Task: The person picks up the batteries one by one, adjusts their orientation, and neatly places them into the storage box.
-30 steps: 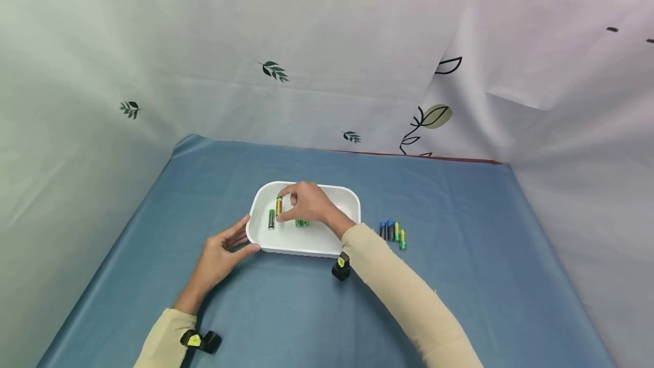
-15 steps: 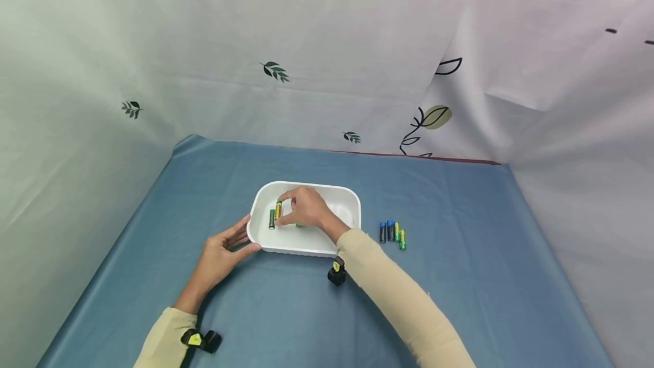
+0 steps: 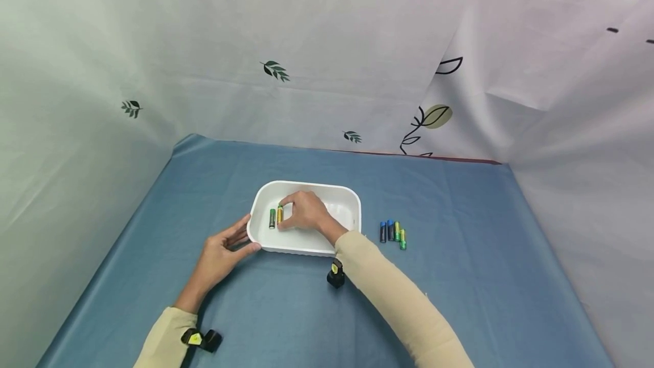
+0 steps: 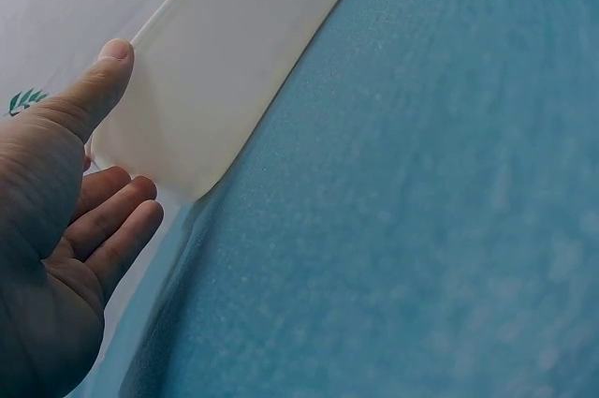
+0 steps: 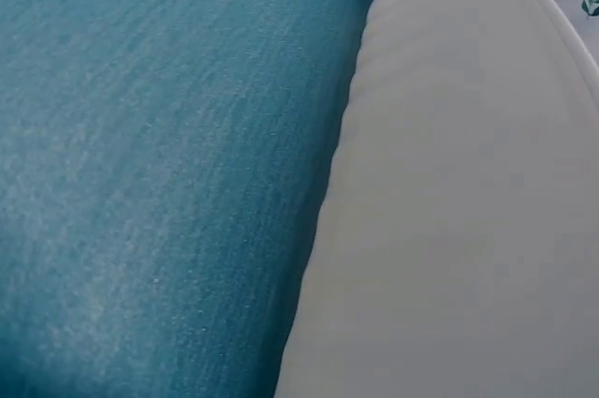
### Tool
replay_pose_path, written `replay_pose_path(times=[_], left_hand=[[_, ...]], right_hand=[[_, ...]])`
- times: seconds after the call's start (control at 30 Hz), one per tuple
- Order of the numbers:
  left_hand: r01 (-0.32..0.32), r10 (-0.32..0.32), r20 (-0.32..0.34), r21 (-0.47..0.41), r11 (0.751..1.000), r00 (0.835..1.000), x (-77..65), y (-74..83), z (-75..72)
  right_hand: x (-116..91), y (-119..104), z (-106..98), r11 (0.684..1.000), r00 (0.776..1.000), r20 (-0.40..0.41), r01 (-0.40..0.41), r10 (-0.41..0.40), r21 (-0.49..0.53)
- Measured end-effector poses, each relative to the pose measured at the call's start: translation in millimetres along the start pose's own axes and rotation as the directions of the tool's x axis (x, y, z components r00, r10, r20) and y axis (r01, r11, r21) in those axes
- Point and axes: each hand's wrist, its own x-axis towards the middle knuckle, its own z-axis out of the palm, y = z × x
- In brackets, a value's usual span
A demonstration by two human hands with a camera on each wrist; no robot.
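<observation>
In the head view my right hand (image 3: pixel 306 210) reaches into the white tray (image 3: pixel 306 251). It pinches a yellow battery with a green end (image 3: pixel 280 216) lengthwise between thumb and finger. Just left of that, inside the tray, lies a dark battery with a green end (image 3: pixel 272 219). My left hand (image 3: pixel 214 260) touches the tray's left end with extended fingers, its thumb at the near corner. The left wrist view shows the left thumb (image 4: pixel 110 66) against the tray rim and relaxed fingers beside the end wall. The right wrist view has only the tray's outer side (image 5: pixel 449 192) and the left fingertips.
Right of the tray, on the blue cloth (image 3: pixel 460 266), several batteries lie side by side: two dark blue (image 3: pixel 386 231) and two yellow-green (image 3: pixel 400 235). A white sheet with leaf prints (image 3: pixel 327 72) rises behind and at both sides.
My right hand has lowered the yellow battery toward the tray floor beside the dark one. Green batteries seen under that hand earlier are now hidden by it. The left hand has stayed put.
</observation>
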Motion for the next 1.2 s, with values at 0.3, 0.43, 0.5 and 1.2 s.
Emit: replay_pose_path(times=[0.3, 0.43, 0.5, 1.2], left_hand=[[-0.012, 0.012, -0.005, -0.009, 1.0, 1.0, -0.4, 1.1, 0.2], [0.001, -0.001, 0.001, -0.003, 1.0, 1.0, -0.8, 1.8, 0.1], [0.006, -0.006, 0.002, -0.002, 1.0, 1.0, -0.7, 2.1, -0.2], [0.008, -0.008, 0.001, -0.043, 0.999, 1.0, -0.4, 1.9, -1.4]], right_hand=[[0.1, -7.5, 5.7, 0.995, 0.998, 0.011, -0.053, 0.054, -0.086], [-0.9, -9.9, 7.3, 0.991, 0.997, 0.016, -0.079, 0.081, -0.106], [-1.1, -10.1, 7.3, 0.992, 0.996, 0.019, -0.085, 0.087, -0.097], [-51.0, -2.7, -65.4, 0.976, 0.988, -0.139, 0.088, -0.06, 0.201]])
